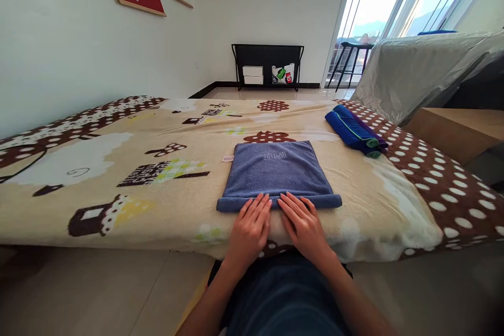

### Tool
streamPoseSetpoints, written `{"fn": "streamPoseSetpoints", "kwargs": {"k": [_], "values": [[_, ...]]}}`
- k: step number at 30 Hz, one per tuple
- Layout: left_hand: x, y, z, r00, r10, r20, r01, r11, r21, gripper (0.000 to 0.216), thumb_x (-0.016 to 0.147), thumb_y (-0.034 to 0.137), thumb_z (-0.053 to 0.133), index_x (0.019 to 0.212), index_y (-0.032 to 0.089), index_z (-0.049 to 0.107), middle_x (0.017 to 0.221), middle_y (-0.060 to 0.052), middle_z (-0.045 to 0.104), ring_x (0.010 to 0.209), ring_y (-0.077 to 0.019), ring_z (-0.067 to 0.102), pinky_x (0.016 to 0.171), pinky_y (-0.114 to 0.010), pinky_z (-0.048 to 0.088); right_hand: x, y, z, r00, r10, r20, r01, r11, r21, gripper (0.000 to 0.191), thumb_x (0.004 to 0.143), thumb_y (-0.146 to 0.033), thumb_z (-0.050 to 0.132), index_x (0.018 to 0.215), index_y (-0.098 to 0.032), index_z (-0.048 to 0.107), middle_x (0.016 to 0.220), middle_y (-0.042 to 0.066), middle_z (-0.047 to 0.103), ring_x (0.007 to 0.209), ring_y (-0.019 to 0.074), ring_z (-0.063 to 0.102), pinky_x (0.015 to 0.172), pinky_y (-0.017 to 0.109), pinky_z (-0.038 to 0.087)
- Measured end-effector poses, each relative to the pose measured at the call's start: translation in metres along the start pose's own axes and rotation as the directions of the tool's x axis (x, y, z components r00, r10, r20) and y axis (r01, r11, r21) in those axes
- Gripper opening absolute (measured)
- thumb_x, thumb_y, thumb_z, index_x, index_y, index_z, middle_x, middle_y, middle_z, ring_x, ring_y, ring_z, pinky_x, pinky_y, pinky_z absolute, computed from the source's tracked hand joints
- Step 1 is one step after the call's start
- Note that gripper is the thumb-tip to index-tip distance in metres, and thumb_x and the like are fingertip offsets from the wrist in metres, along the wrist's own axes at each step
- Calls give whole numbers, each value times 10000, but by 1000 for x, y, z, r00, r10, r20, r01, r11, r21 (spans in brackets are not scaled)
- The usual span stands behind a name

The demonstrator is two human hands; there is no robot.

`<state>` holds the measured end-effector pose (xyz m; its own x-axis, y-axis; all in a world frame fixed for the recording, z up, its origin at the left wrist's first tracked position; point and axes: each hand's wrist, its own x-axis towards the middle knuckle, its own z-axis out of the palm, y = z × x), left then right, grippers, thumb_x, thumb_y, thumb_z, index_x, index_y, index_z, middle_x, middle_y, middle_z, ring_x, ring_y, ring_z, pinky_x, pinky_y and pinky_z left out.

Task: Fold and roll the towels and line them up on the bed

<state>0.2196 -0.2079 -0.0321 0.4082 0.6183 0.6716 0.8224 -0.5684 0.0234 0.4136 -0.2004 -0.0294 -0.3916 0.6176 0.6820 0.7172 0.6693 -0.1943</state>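
Fingers of both hands lie extended and close together on a rolled edge of cloth, their tips over the top of the roll; they press on it from above rather than wrap around it. The left hand and the right hand sit side by side near the middle of the roll, palms down and angled slightly toward each other, a narrow gap between them. Both forearms rise from the bottom of the view and slant inward.

Under them is a blue-grey towel, its near edge rolled up and the rest lying flat beyond — "HAPPY LIFE" is stitched near the far edge, and a pale tag sticks out on the left.

It rests on a plush, sheep-patterned cream blanket with brown polka-dot borders, draped over a broad surface. To the right lie rolled blue towels with green edging, a purple roll against them. Beyond stand a black metal rack by the far wall, a dark stool before a bright window, and — nearer, on the right — a greyish plastic cover and a cardboard box.
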Motion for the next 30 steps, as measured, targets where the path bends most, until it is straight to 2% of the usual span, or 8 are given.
{"fn": "streamPoseSetpoints", "kwargs": {"k": [5, 8, 11, 14, 16, 19, 25, 30], "values": [[-18, -40, -14, 985, -132, -110, 137, 990, 39, 381, 958, 143, 521, 1333, 171, 582, 1339, -96, 661, 1273, -238, 602, 1094, -450, 423, -17, 43, -16, 995, 97, 3, -97, 992, -77, 403, 1020, -254, 474, 1414, -223, 552, 1411, 50, 596, 1342, 211, 532, 1144, 432, 362], [-26, -54, -21, 977, -152, -146, 164, 984, 72, 366, 935, 142, 549, 1294, 191, 602, 1295, -91, 689, 1203, -247, 649, 1091, -480, 399, -35, 72, -30, 984, 170, -42, -174, 978, -118, 393, 1025, -269, 459, 1404, -243, 559, 1396, 47, 608, 1313, 221, 558, 1124, 449, 372], [-29, -61, -28, 981, -126, -145, 138, 987, 79, 394, 901, 123, 562, 1285, 204, 597, 1286, -92, 694, 1168, -249, 668, 1105, -499, 368, -48, 90, -46, 985, 174, 19, -172, 981, -89, 428, 1021, -286, 458, 1445, -257, 506, 1422, 44, 587, 1345, 222, 527, 1110, 444, 384], [-32, -66, -36, 990, -80, -120, 89, 993, 79, 440, 866, 89, 557, 1284, 222, 589, 1279, -79, 699, 1186, -256, 656, 1112, -505, 336, -52, 98, -56, 983, 160, 92, -159, 987, -17, 479, 998, -306, 485, 1472, -249, 451, 1453, 53, 557, 1368, 221, 500, 1107, 439, 400], [-35, -72, -41, 991, -83, -101, 93, 990, 102, 459, 852, 77, 560, 1280, 238, 591, 1273, -62, 704, 1212, -267, 638, 1108, -509, 306, -53, 101, -58, 981, 172, 94, -173, 985, 10, 444, 974, -316, 512, 1412, -244, 498, 1457, 56, 552, 1356, 227, 509, 1096, 440, 420], [-39, -79, -45, 990, -114, -77, 123, 985, 124, 455, 863, 76, 561, 1277, 262, 594, 1264, -41, 710, 1226, -268, 622, 1090, -495, 271, -53, 104, -55, 976, 209, 64, -210, 978, 6, 350, 951, -328, 529, 1286, -249, 593, 1444, 53, 563, 1324, 243, 535, 1076, 451, 444], [-39, -86, -41, 981, -183, -58, 188, 977, 105, 447, 943, 118, 527, 1362, 270, 552, 1162, -57, 742, 1187, -249, 631, 1031, -441, 272, -51, 112, -44, 960, 280, -12, -281, 959, -37, 306, 982, -394, 507, 1207, -269, 674, 1416, 52, 581, 1248, 259, 570, 1041, 468, 465], [-35, -85, -46, 985, -139, -99, 151, 980, 130, 504, 951, 77, 481, 1403, 296, 523, 1135, -46, 751, 1137, -229, 656, 1025, -427, 266, -45, 117, -52, 973, 225, -43, -228, 970, -80, 266, 993, -402, 516, 1136, -279, 704, 1402, 48, 589, 1241, 266, 561, 1022, 472, 446]]}}
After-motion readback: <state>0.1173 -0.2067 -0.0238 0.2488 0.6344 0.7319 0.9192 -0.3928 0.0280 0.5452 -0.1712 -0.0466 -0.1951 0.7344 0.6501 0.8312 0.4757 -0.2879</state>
